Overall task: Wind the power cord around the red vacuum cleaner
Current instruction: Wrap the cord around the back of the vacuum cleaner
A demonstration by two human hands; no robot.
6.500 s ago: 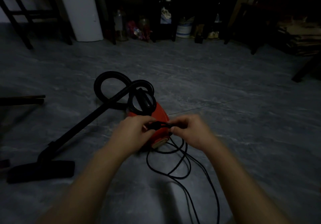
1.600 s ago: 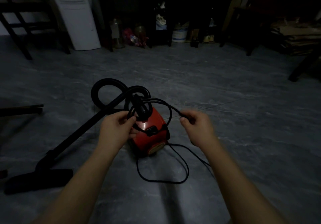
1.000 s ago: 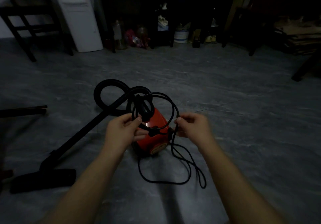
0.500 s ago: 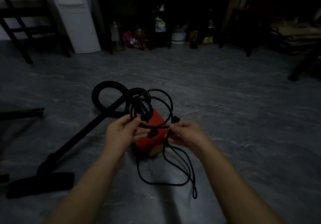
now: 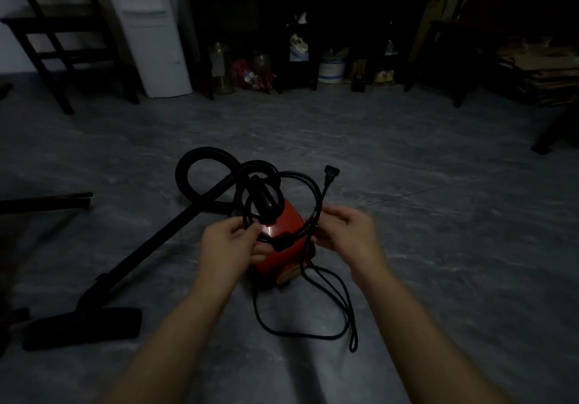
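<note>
A small red vacuum cleaner (image 5: pixel 289 254) sits on the grey floor in the middle of the view, with a black handle on top. The black power cord (image 5: pixel 302 181) is gathered in loops above it. My left hand (image 5: pixel 230 245) pinches the loops on the left side of the vacuum. My right hand (image 5: pixel 346 234) grips the cord on the right side. The plug (image 5: pixel 331 172) sticks up above my right hand. A slack length of cord (image 5: pixel 329 336) lies looped on the floor in front of the vacuum.
The black hose (image 5: pixel 203 160) curls behind the vacuum and its wand runs left to a floor nozzle (image 5: pixel 83 327). A dark chair (image 5: pixel 59 27), a white appliance (image 5: pixel 153 33) and cluttered shelves with jars (image 5: pixel 250 71) line the back. Stacked boards (image 5: pixel 539 74) lie far right.
The plug end has swung up above my right hand, and another loop lies over the vacuum's top. Less slack cord lies on the floor than before.
</note>
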